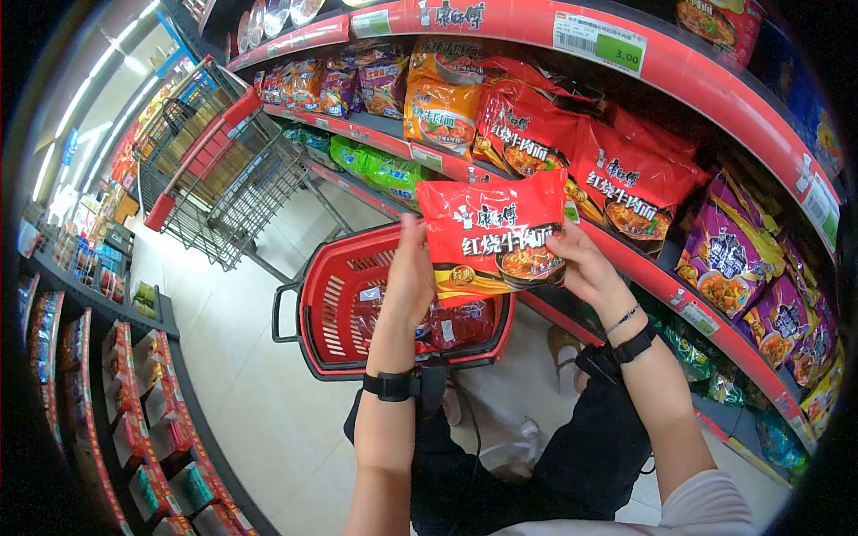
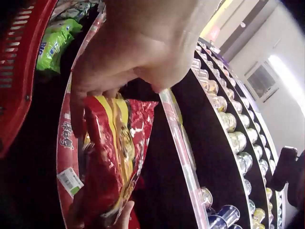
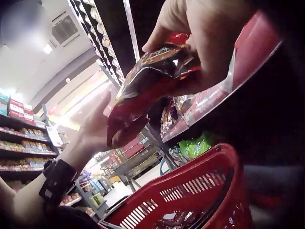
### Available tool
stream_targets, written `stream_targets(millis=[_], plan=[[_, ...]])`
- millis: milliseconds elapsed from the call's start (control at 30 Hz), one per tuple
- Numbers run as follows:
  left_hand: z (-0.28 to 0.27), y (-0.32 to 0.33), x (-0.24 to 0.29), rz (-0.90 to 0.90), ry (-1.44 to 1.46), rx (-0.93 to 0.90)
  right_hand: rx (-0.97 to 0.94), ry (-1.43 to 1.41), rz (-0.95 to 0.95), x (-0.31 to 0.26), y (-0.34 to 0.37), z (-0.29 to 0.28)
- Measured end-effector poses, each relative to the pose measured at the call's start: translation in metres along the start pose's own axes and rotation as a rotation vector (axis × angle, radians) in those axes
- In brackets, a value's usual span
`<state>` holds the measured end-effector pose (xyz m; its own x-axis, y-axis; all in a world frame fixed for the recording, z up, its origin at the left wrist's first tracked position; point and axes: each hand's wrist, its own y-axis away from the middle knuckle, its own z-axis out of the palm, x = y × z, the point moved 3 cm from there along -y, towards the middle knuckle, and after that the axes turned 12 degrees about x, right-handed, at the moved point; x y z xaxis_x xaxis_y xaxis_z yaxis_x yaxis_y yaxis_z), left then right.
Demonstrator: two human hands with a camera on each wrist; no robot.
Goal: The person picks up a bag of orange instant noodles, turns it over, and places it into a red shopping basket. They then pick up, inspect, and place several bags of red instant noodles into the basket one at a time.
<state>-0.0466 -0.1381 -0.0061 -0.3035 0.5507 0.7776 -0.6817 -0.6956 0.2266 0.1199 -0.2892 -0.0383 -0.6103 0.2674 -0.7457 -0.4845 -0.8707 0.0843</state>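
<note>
A red packet of instant noodles (image 1: 493, 234) is held up over the basket, its printed front facing the head camera. My right hand (image 1: 585, 265) pinches its right edge, thumb on the front and fingers behind; the right wrist view shows this grip on the crinkled end. Along the packet's left edge lies my left hand (image 1: 411, 272), its thumb pointing up and off the wrapper. In the left wrist view, the left hand's fingers (image 2: 78, 109) reach along the packet's end. Below, a red shopping basket (image 1: 308, 335) contains dark red packets (image 1: 460, 323).
A shelf at the right holds red noodle packets (image 1: 626, 183), purple packets (image 1: 728, 246) and an orange packet (image 1: 442, 112). A green packet (image 1: 380, 165) lies on a lower shelf. A metal shopping cart (image 1: 210, 210) stands beyond the basket. Another shelf unit (image 1: 125, 402) runs along the left.
</note>
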Motion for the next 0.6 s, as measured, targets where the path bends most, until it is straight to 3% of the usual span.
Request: stream_targets(millis=[33,67,167,300,400,500,600], plan=[[0.005,-0.001,-0.005,-0.057,-0.028,-0.007,0.016,0.058,-0.024,-0.001,-0.001,-0.001],[0.004,-0.001,-0.011,0.109,-0.284,-0.009,0.032,0.118,-0.047,-0.002,-0.001,-0.002],[0.004,-0.004,-0.017,0.102,-0.327,0.021,0.059,0.033,-0.003,-0.006,0.002,0.001],[0.0,-0.009,-0.016,0.086,-0.156,0.022,0.076,-0.088,0.069,0.0,-0.005,-0.007],[-0.007,-0.011,-0.013,0.068,-0.073,0.025,0.253,0.212,-0.109,-0.002,-0.005,-0.002],[-0.011,-0.013,-0.009,0.065,0.002,0.03,0.311,0.386,-0.126,0.001,-0.006,-0.007],[-0.015,-0.014,-0.007,0.069,0.015,0.053,0.251,0.403,-0.146,0.007,-0.006,0.001]])
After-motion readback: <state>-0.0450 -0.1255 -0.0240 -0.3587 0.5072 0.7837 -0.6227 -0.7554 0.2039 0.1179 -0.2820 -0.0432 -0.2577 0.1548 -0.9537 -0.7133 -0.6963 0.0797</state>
